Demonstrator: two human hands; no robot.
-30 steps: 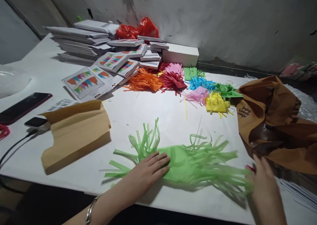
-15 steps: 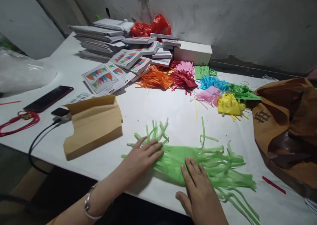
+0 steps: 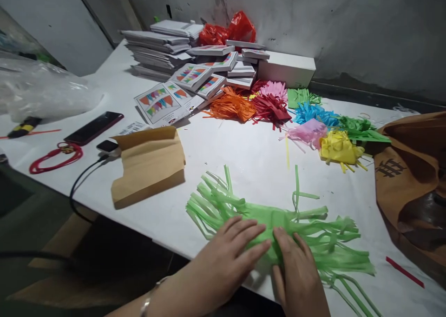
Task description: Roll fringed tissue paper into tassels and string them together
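Note:
A green tissue-paper tassel sheet (image 3: 261, 210) lies spread near the table's front edge, its cut strips fanning out left and right from an uncut middle. My left hand (image 3: 232, 252) rests on the left part of that middle, fingers stretched out and somewhat apart. Close beside it, my right hand (image 3: 301, 273) presses its fingertips on the middle, with the thumb at the paper's near edge. Both hands are open. Their fingers hide part of the uncut band. A loose green strip (image 3: 297, 187) stands out beyond the far edge.
Bundled tassels, including an orange one (image 3: 232, 105) and a yellow one (image 3: 337, 147), lie farther back. Printed boxes (image 3: 193, 75) are heaped behind. At left are brown paper (image 3: 153, 161), a phone (image 3: 94, 127) and a red cord (image 3: 55, 159). A brown bag (image 3: 404, 187) stands right.
My left hand has moved right from the left strips onto the middle, beside my right hand. The left strips now lie uncovered and more fanned out. The view has shifted left.

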